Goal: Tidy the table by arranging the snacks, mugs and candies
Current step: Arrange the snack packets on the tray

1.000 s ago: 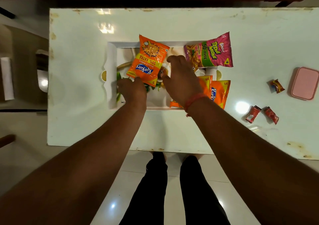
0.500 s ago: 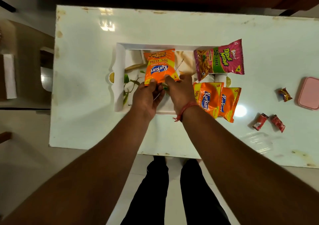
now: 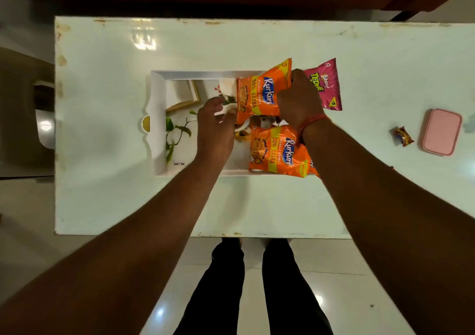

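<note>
My right hand [image 3: 299, 101] grips the right edge of an orange Kurkure packet [image 3: 259, 92], held over the right half of the white tray [image 3: 157, 119]. My left hand [image 3: 214, 124] sits at the packet's lower left corner, thumb and fingers curled round the rim of a white mug [image 3: 226, 109] in the tray. A second Kurkure packet [image 3: 276, 152] lies at the tray's near right corner, with a third mostly hidden under my right forearm. A pink Bingo packet [image 3: 327, 85] lies behind my right hand, partly covered by it.
The white table [image 3: 108, 193] carries a wrapped candy [image 3: 403, 136] and a pink lidded box [image 3: 440, 131] at the right. The tray's left half shows a printed leaf picture. My legs stand at the table's near edge, and the floor lies to the left.
The orange packet has moved from the tray's middle to its right side and turned. My right hand now holds its right edge, and my left hand has let go of its near edge.
</note>
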`<state>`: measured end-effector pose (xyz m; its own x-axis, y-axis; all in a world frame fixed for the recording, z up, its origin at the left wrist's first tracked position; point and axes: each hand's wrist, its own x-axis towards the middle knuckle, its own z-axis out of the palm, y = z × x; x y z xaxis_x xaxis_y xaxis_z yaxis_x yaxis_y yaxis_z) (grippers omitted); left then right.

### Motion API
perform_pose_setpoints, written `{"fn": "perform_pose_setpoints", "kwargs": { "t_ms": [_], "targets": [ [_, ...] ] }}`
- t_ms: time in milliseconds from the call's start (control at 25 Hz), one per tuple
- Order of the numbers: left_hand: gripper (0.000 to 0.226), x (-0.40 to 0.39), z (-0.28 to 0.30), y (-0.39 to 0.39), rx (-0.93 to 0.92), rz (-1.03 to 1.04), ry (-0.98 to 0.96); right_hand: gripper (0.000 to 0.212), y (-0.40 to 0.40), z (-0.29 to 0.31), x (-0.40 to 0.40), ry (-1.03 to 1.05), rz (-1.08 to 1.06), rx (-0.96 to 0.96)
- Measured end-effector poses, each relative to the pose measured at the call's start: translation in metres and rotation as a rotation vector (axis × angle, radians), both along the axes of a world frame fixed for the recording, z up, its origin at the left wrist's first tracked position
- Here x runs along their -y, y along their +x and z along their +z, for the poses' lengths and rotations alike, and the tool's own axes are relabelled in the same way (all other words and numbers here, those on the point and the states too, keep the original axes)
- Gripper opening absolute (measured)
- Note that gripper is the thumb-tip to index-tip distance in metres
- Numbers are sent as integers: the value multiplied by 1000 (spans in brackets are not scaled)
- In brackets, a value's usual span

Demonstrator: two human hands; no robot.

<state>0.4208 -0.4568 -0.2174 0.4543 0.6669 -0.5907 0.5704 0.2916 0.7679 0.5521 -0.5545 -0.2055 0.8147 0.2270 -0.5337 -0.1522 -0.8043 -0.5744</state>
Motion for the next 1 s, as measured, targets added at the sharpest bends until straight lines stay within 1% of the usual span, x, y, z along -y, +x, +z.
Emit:
{"fn": "perform_pose_setpoints", "kwargs": {
  "t_ms": [40, 80, 160, 200, 280, 320, 560, 680, 760, 800, 880, 960, 1000],
  "targets": [
    [40, 1, 3, 14, 22, -78, -54, 21, 7, 0, 7, -27, 33, 50],
    [43, 3, 7, 27, 33, -165, -89, 20, 12, 1, 12, -42, 51, 96],
    [41, 9, 10, 45, 22, -328, -103, 24, 17, 2, 18, -60, 77, 172],
    [45, 11, 8, 51, 8, -372, -113, 24, 16, 2, 20, -70, 86, 204],
    [58, 14, 3, 58, -49, -397, -131, 25, 14, 3, 26, -91, 100, 253],
    [60, 16, 0, 58, -73, -402, -125, 25, 13, 2, 29, -100, 101, 263],
    [54, 19, -10, 55, -64, -414, -60, 31, 9, -1, 42, -49, 53, 213],
    [52, 16, -11, 54, -38, -406, -72, 32, 4, -1, 41, -34, 31, 243],
    [50, 14, -13, 53, -27, -422, -47, 38, 0, 0, 40, -74, 30, 320],
    [49, 12, -13, 52, -36, -442, 13, 40, -3, 1, 39, -125, 56, 405],
    [46, 7, -15, 47, -68, -497, 248, 39, -11, 4, 37, -208, 146, 601],
    [47, -5, -20, 37, -87, -600, 542, 37, -23, 5, 27, -184, 265, 736],
    [50, -12, -22, 30, -113, -678, 666, 37, -29, 4, 21, -150, 337, 767]
  ]
}}
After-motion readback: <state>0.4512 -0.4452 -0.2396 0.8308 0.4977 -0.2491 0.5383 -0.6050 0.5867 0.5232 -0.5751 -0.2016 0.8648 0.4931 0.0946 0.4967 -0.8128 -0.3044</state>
